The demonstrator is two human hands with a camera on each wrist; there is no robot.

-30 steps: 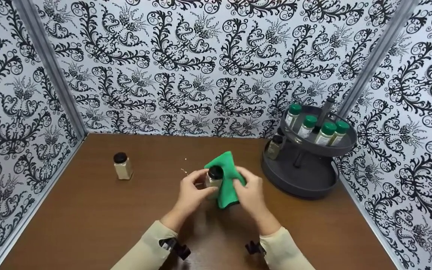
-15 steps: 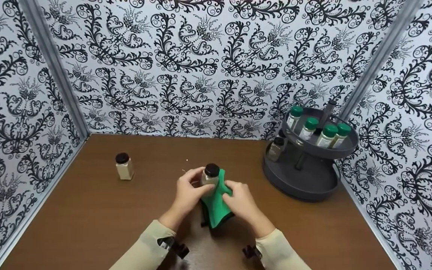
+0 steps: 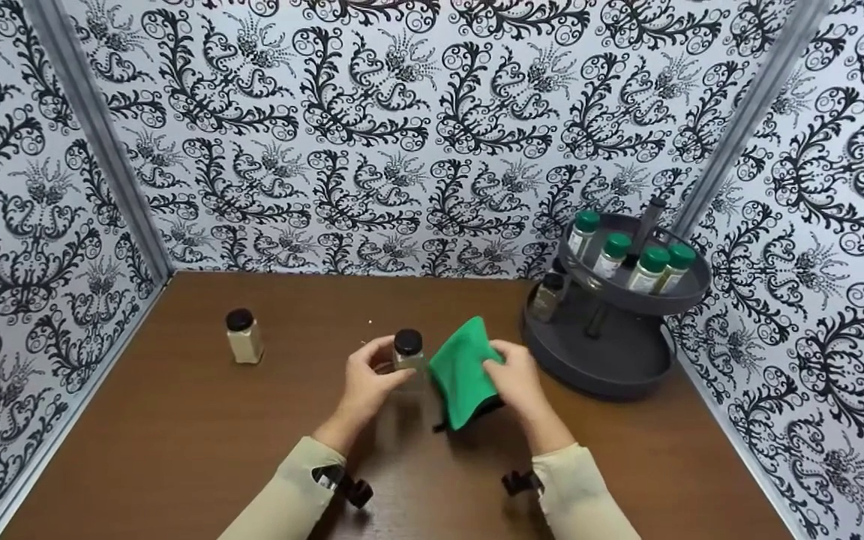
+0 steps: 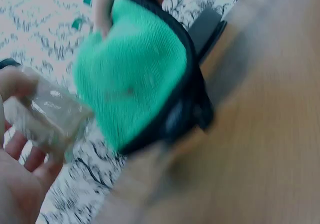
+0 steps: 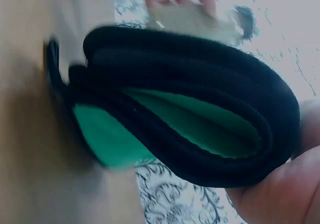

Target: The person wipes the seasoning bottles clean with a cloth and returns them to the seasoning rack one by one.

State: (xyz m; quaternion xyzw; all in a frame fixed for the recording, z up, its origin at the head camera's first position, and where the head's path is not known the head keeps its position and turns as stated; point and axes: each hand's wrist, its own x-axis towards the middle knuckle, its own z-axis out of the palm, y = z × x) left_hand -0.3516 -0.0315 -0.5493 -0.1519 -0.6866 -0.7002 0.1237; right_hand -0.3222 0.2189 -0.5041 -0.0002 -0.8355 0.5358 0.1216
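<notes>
While the left hand [image 3: 366,381] is holding the jar [image 3: 409,361] between thumb and curled fingers over the table [image 3: 169,442], the right hand [image 3: 516,376] is pinching the cloth [image 3: 466,371] just beside it. The right wrist view is showing the cloth's black-edged layers forming a loop, which the head view is hiding.

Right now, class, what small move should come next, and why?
Probably the right hand should ease the folded green cloth with black edging against the clear, square, black-lidded jar: the left hand holds that jar, and the head view shows a narrow gap between them.
</notes>
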